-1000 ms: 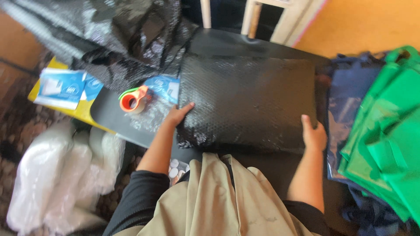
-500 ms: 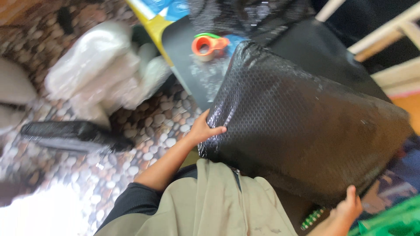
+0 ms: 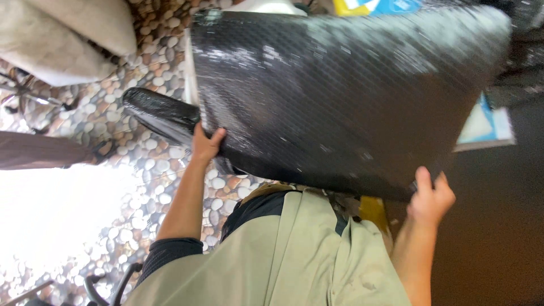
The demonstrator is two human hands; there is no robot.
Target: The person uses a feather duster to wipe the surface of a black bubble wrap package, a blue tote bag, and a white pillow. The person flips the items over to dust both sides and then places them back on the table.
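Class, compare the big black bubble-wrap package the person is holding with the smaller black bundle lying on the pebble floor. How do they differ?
The bubble-wrap package is broad, flat and dimpled; the black bundle is narrow, rounded and smooth-looking. The package is held up by the left hand and right hand; the bundle lies on the pebble floor, partly hidden behind the package. Both are black and glossy.

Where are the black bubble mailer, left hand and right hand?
black bubble mailer (image 3: 340,96), head view, middle of its shiny face.
left hand (image 3: 205,143), head view, back of the hand at the mailer's edge.
right hand (image 3: 430,198), head view, knuckles at the lower corner.
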